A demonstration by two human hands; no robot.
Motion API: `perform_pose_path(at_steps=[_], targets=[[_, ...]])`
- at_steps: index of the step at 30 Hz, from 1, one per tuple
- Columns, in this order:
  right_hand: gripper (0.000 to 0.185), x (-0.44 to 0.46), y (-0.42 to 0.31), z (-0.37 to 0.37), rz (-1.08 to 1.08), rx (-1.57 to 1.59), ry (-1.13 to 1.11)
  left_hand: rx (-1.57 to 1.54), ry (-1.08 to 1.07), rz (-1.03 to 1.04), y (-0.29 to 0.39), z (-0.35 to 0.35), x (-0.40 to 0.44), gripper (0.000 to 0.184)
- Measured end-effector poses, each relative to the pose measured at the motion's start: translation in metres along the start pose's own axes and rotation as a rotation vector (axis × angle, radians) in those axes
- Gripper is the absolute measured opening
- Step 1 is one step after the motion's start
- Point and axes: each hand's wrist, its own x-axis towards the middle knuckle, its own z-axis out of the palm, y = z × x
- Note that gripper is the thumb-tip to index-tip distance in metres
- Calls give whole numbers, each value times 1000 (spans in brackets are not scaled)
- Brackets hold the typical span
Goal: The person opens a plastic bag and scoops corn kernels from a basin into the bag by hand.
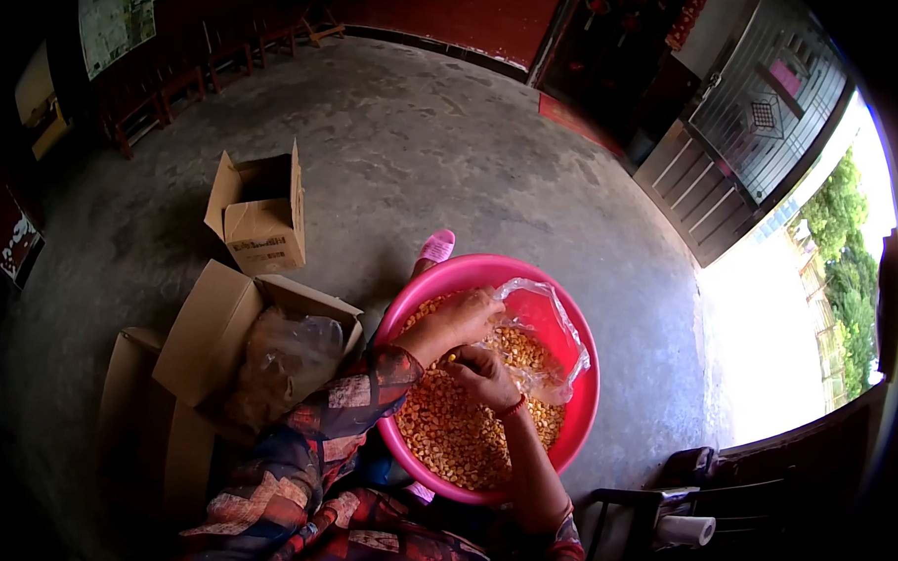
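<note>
A round, bright pink plastic basin point(577, 428) carries a broad spread of orange-yellow corn kernels point(443, 439), heaped thickest toward its near and left edges. In its right half lies a clear, crumpled plastic bag point(556, 383), the loose rim of its mouth arching from the far edge round to the right edge and resting along the basin's inner wall. Kernels also show beside and beneath the thin film; which of them are inside the bag is hard to tell.

The left hand point(461, 318) is over the far-left part of the basin, its fingers toward the bag's far-left end. It is the nearer hand to that end, and its fingertips seem to meet the plastic, though whether they grip it I cannot tell.

The right hand point(487, 379), with a red cord bracelet point(511, 408) at the wrist, is above the middle of the basin, closer to the near edge than the left hand. Its fingertips are drawn together and point left, seeming to pinch a single yellow kernel point(452, 358). From that pinch, the bag's mouth lies off to the right, behind the knuckles, with the main heap below.
</note>
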Motion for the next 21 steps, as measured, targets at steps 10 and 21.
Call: perform_pose_path(at_steps=[10,21], targets=[[29,-1,17,-8,45,498,-35,33,169,148,7,-8,2,14],[26,1,36,-60,-320,786,748,55,-59,51,6,-11,-5,16]])
